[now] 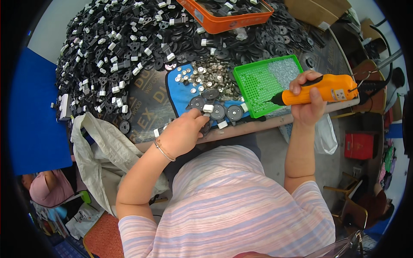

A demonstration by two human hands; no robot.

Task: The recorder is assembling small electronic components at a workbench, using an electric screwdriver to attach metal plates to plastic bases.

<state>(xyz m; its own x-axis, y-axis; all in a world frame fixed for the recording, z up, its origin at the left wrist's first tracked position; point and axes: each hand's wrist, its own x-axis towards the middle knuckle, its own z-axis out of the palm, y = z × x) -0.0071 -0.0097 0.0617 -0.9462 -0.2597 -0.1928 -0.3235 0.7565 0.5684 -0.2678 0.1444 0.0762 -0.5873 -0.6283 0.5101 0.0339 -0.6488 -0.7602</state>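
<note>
My right hand (309, 105) is wrapped round an orange electric screwdriver (333, 89), its dark tip pointing left over a green perforated tray (254, 88). Small silver screws (284, 71) lie heaped in the tray's far right part. At the near edge of the table, my left hand (183, 132) has its fingers bent onto a black disc-shaped part (206, 127), mostly covered by them. Beside those fingers sit more black discs (218, 112) with white blocks (208, 108). Behind them, small round metal pieces (211, 74) are spread over a blue mat (179, 92).
A big heap of black parts with white ends (103, 56) covers the table's left and back. An orange bin (232, 23) stands at the back, with a cardboard box (318, 12) to its right. A whitish sack (99, 142) hangs at the near left edge.
</note>
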